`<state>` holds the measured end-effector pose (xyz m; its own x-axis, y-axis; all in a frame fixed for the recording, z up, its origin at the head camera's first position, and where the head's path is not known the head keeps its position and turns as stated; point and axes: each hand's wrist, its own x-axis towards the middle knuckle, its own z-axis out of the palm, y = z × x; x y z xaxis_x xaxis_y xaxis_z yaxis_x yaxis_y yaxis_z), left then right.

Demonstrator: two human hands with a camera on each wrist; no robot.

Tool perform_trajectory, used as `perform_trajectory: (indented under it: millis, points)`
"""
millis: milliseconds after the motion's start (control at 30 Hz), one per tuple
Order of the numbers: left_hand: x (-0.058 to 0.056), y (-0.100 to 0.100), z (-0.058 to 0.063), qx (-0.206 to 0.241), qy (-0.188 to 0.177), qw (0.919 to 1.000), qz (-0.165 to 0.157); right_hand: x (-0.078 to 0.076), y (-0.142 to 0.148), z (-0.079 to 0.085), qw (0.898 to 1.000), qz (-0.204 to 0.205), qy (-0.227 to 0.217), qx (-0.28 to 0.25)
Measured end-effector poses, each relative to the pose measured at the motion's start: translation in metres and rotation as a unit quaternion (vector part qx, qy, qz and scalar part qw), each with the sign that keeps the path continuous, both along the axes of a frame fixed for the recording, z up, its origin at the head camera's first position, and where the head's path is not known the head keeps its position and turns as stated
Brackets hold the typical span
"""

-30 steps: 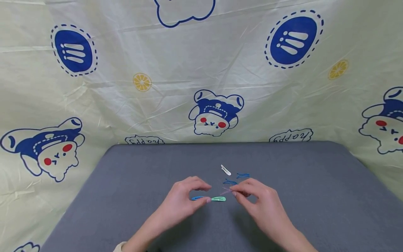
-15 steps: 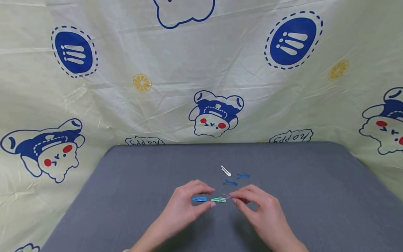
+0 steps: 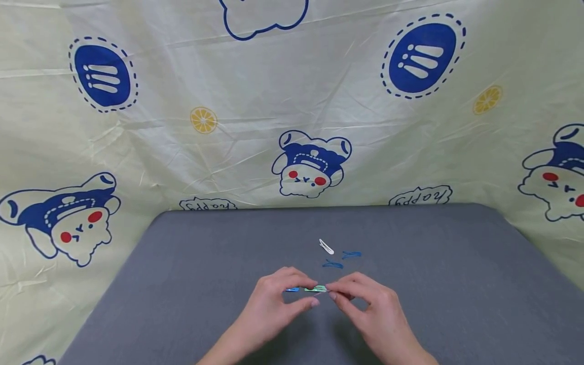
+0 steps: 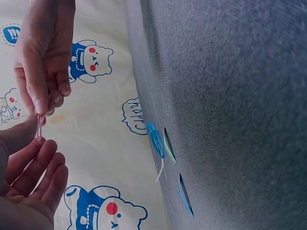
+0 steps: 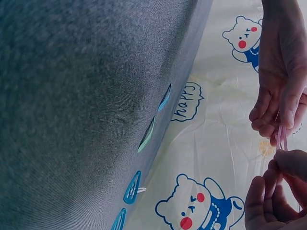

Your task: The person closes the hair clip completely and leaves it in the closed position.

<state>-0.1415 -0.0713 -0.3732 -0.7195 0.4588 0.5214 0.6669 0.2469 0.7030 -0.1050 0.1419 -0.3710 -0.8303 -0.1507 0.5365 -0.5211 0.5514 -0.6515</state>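
Between thumb and index finger my right hand [image 3: 371,304] pinches one end of a thin pink snap hair clip [image 4: 40,126]. My left hand [image 3: 274,301] is at the clip's other end, thumb and index finger apart in the head view, an index fingertip right at the clip in the left wrist view. Both hands are raised above the grey table. Beneath them lie a green hair clip [image 3: 316,288] and, to its left, a blue hair clip [image 3: 292,290] partly hidden by my left hand.
Beyond the hands, a white hair clip [image 3: 326,247] and two more blue hair clips, the nearer [image 3: 333,264] and the farther [image 3: 352,254], lie splayed on the grey table [image 3: 219,243]. A printed curtain [image 3: 246,152] hangs behind the table's far edge.
My right hand has brought the pink clip towards me and slightly left. My left hand has shifted right, its fingertips now around the clip's free end. The clips on the table stay put.
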Motion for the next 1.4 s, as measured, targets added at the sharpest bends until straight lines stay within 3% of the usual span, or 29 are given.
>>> perform_trajectory:
  millis: [267,433,533,700,967,1100,1267,1400]
  points:
    - [0.001,0.002,0.001,0.028,0.034,0.999,0.005,-0.002,0.0,-0.003,0.996,0.038,-0.014,-0.077]
    - [0.002,0.002,0.002,0.04,0.024,0.9989,0.009,-0.003,0.003,-0.005,0.986,0.071,-0.071,-0.137]
    - [0.003,0.003,0.001,0.046,0.005,0.9989,0.005,-0.006,0.006,-0.006,0.977,0.095,-0.106,-0.161]
    - [0.003,0.003,0.001,0.064,-0.049,0.9965,-0.02,-0.011,0.012,-0.006,0.967,0.148,-0.118,-0.173]
    - [-0.002,0.001,-0.006,0.087,-0.131,0.9839,-0.084,-0.016,0.017,-0.01,0.951,0.215,-0.133,-0.176]
    - [-0.006,0.0,-0.011,0.104,-0.158,0.9765,-0.102,-0.017,0.017,-0.013,0.936,0.228,-0.184,-0.193]
    - [-0.007,0.0,-0.012,0.105,-0.162,0.9778,-0.081,-0.017,0.016,-0.015,0.925,0.196,-0.243,-0.219]
    - [-0.005,0.001,-0.011,0.079,-0.111,0.9901,-0.037,-0.018,0.016,-0.015,0.909,0.18,-0.281,-0.252]
